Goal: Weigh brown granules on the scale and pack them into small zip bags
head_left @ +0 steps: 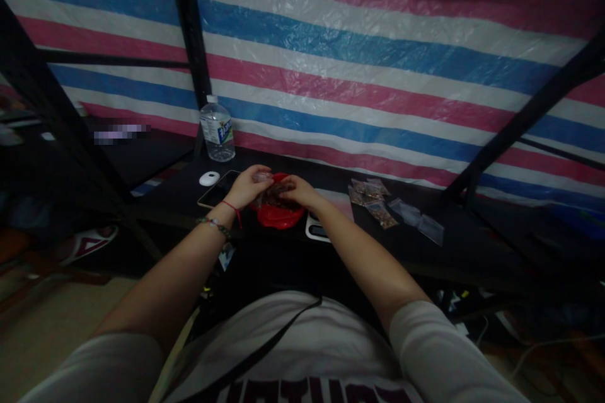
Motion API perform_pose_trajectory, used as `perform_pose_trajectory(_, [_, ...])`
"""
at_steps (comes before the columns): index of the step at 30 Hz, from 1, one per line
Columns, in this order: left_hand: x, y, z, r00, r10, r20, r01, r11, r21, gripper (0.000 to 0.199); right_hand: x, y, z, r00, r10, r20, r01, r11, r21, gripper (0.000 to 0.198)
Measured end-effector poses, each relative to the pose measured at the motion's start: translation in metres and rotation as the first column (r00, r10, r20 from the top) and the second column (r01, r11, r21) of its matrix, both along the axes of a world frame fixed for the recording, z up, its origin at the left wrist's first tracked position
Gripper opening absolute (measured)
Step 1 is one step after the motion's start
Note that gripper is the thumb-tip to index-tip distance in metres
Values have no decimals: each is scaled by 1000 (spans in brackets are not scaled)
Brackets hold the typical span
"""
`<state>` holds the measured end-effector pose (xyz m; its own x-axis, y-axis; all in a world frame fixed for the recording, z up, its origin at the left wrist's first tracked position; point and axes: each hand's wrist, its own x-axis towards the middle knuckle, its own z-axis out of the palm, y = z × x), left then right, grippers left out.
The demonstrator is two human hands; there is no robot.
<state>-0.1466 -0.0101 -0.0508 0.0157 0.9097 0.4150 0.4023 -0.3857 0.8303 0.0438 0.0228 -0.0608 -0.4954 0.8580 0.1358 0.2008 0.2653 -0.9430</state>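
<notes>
A red plastic bag (280, 215) lies opened on the black table, with dark brownish pieces (283, 195) inside it. My left hand (248, 186) is at the bag's left side, its fingers closed on a small clear plastic bag (263, 177). From the right, my right hand (300, 192) reaches into the red bag, fingers curled down among the brown pieces. What its fingertips hold is too small and dark to make out. Just right of the red bag, partly under my right forearm, is a white device like a small scale (316, 228).
Several small filled clear bags (373, 198) lie to the right, near flat clear bags (418, 220). On the left are a phone (218, 190), a white oval case (209, 178) and a plastic bottle (218, 132). Black metal posts (189, 44) stand before a striped sheet (354, 56).
</notes>
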Motion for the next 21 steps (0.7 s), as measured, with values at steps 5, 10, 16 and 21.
perform_pose_trajectory(5, [-3, 1, 1, 998, 54, -13, -54, 999, -10, 50, 4, -7, 5, 990, -23, -140, 15, 998, -62, 37])
perform_pose_trajectory(10, [-3, -1, 0, 985, 43, -165, -43, 999, 1, 52, 8, -8, 7, 992, -85, -91, 83, 996, -23, 35])
perform_pose_trajectory(16, [-6, -4, 2, 874, -35, -485, -8, 996, -85, 44, 16, -6, 12, 925, -144, 351, 61, 969, 238, 32])
perform_pose_trajectory(21, [-3, -5, 3, 783, -191, -592, 72, 973, -219, 43, 10, -11, 20, 754, -112, 647, -199, 900, 387, 29])
